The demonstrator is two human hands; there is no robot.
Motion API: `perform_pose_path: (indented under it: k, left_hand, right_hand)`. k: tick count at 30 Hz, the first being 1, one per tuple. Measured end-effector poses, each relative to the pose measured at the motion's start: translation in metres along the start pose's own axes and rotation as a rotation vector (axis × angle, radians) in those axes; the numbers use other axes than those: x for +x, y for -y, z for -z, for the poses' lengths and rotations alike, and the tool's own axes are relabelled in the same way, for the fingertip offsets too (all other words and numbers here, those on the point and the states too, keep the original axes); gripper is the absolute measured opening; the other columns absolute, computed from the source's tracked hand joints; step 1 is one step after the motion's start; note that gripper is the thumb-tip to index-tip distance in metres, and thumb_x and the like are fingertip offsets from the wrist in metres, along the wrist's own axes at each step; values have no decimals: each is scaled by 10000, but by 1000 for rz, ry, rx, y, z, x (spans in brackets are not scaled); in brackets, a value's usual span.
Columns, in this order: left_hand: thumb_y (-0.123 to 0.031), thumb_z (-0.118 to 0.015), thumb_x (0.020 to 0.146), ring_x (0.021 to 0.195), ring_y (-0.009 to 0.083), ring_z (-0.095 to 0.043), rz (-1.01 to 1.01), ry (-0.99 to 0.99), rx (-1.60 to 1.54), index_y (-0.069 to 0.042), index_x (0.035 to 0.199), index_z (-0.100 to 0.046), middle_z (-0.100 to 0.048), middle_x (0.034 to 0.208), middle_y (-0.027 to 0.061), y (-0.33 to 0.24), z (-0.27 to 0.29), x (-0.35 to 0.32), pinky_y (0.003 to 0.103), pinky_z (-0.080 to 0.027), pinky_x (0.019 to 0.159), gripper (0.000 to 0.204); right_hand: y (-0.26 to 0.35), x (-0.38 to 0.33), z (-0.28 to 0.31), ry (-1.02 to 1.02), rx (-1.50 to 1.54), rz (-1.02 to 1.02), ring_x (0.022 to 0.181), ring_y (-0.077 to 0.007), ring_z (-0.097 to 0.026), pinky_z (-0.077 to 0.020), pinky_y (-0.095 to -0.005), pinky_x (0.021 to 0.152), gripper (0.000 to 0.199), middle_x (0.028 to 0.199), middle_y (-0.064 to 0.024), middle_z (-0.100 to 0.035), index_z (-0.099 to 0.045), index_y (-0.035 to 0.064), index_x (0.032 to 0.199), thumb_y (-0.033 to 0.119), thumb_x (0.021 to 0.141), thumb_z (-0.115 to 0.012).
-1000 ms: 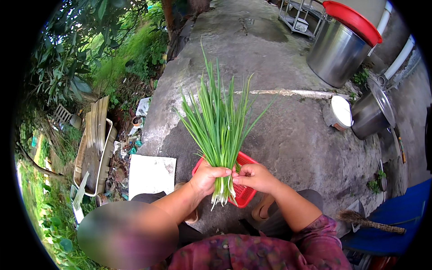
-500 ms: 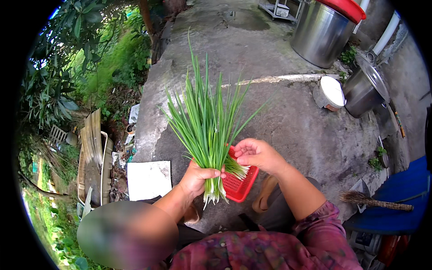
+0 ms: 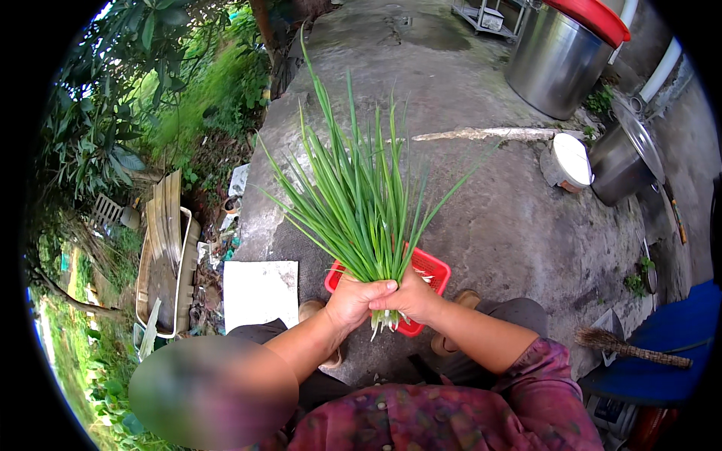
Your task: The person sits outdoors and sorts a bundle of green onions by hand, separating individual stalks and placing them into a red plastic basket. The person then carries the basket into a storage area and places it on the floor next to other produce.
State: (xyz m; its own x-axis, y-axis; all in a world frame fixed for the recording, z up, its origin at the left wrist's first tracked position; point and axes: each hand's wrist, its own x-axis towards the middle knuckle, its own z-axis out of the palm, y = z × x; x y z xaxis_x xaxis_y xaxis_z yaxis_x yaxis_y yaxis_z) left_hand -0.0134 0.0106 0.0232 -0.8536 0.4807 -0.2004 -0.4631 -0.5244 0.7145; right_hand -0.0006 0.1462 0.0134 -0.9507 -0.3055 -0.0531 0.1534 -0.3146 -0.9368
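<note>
A thick bunch of green onions (image 3: 361, 218) stands fanned out in front of me, green tops pointing away and white root ends toward me. My left hand (image 3: 352, 302) is wrapped round the lower stems from the left. From the right, my right hand (image 3: 412, 295) closes round the same stems, the two thumbs meeting. Beneath the bunch, a red plastic basket (image 3: 435, 272) rests on the ground between my feet. A few white stem ends show inside it; my hands and the bunch hide much of the rest.
A white board (image 3: 261, 295) lies on the ground at left, near a beige tub (image 3: 185, 301). Over at right stand a white bucket (image 3: 565, 162), a lidded metal pot (image 3: 621, 161) and a large steel drum (image 3: 556, 64). A straw broom (image 3: 632, 347) lies by a blue sheet (image 3: 681, 331).
My right hand has come from above the basket onto the stems and now grips them beside my left hand. The bunch looks more widely fanned.
</note>
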Motion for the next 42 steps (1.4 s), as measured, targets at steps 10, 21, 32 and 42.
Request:
perform_pose_path:
  k: [10, 21, 32, 42]
  left_hand:
    - [-238, -800, 706, 990, 160, -552, 107, 154, 421, -37, 1149, -561, -607, 1062, 46, -20, 5, 5, 318, -440, 887, 542]
    - [-220, -745, 765, 1069, 224, -576, 513, 765, 678, 62, 1184, -540, -588, 1160, 170, -117, 23, -15, 341, -460, 925, 545]
    - [-6, -712, 652, 866, 279, -603, -1004, -270, 1467, -49, 895, -656, -628, 968, 115, -145, 22, -27, 338, -482, 747, 253]
    - [-66, -731, 592, 878, 265, -537, -916, -128, 1871, -76, 825, -660, -576, 913, 57, -139, 23, -21, 374, -424, 756, 244]
  right_hand:
    - [35, -6, 8, 42, -271, -274, 753, -137, -608, -502, -294, 677, 289, 861, -70, -641, -607, 15, 998, 51, 720, -677]
    - [35, -3, 23, -124, -437, -237, 610, -131, -581, -469, -298, 564, 243, 737, -48, -596, -561, 15, 926, -42, 697, -615]
    - [3, 4, 18, 2, -767, -282, 912, -318, -621, -470, -376, 798, 359, 926, -181, -641, -573, 19, 1019, 89, 674, -641]
    - [10, 7, 4, 71, -895, -252, 932, -377, -594, -466, -418, 790, 393, 953, -206, -625, -562, 31, 1047, 94, 664, -626]
